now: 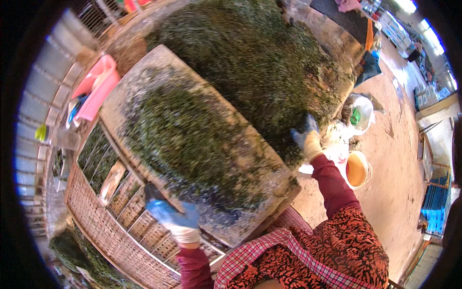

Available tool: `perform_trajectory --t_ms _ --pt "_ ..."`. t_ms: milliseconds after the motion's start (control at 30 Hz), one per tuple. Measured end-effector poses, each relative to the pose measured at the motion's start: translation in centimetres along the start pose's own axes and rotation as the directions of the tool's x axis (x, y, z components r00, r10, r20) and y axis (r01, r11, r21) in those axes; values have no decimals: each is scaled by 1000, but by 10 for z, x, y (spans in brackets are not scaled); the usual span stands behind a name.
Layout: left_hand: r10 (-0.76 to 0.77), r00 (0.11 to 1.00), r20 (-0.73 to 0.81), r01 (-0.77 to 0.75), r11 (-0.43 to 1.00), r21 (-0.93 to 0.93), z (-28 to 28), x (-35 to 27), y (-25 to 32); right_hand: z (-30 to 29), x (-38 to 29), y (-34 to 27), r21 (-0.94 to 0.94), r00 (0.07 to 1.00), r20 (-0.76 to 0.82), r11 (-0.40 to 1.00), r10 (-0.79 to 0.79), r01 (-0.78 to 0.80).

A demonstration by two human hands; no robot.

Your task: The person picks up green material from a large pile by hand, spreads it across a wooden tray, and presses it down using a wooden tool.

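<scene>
My left hand [173,213], in a blue and white glove, is at the near left edge of a board [274,177]. A dark flat thing sticks out beside its fingers; whether the hand grips it or the board's edge I cannot tell. A heap of chopped green plant material [180,133] lies on the board. My right hand [306,135], gloved too, has its fingers apart at the near edge of a much larger dark green heap [245,65] beyond the board. Motion blur softens both hands.
Below the board at left is a perforated tray [108,224] with narrow compartments, some holding green material, and a wooden block [112,182]. A pink plastic chair or stool [99,94] stands at far left. Right of me are white bags [362,112] and a yellowish bucket [356,169] on the floor.
</scene>
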State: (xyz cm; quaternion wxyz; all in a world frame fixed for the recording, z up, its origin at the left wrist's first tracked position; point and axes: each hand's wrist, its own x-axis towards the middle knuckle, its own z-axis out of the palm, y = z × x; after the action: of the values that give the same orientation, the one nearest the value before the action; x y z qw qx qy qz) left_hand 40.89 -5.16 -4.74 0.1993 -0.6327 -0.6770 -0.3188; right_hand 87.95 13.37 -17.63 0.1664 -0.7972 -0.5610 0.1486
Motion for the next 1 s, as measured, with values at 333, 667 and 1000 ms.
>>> perform_trajectory --t_ms 333,667,1000 --pt "210 556 804 -306 951 -37 173 111 280 -59 80 -47 -151 969 191 971 -158 188" --pt "-325 408 853 583 812 31 256 165 297 2 209 -59 664 835 502 719 -225 -205" --pt "-207 786 582 584 -56 -810 230 201 282 -188 151 -167 912 862 142 404 -487 78"
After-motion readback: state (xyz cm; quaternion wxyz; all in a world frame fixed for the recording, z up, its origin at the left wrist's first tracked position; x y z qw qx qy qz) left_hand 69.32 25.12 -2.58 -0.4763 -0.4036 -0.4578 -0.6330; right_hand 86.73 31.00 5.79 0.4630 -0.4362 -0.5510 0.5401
